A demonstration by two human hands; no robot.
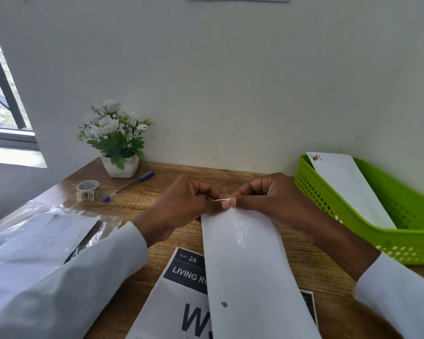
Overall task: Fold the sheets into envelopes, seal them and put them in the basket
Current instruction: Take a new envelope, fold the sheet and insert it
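Fingers: fingers (227, 204) of both hands meet at the far short end of a long white envelope (250, 270) and pinch a small white strip or flap edge there; what the strip is cannot be told.
Left hand: left hand (181, 204), curled, thumb and fingertips closed on the envelope's top edge.
Right hand: right hand (269, 199), likewise curled, pinching the same edge from the other side.
Envelope in hand: lies lengthwise on the tabletop (311, 263), far end lifted slightly at the pinch; a small brown mark sits near its near end.
Step judged: sealing of the far end appears under way; seal not confirmed complete.
Done: one white envelope already rests in the green basket (353, 231) at the right, leaning on the far wall, a small reddish sticker or stamp at its upper corner.
Left to do: finish this seal, then move this envelope to the basket; a clear plastic packet (47, 231) of further white sheets at the left suggests more remain.
Legible writing: printed sheet (179, 289) under the envelope reads "FLAT 2A", "LIVING R…" (cut off), and a large "W".
Unreadable: print on the tape roll (88, 189); pen (129, 185) shows no legible marking.
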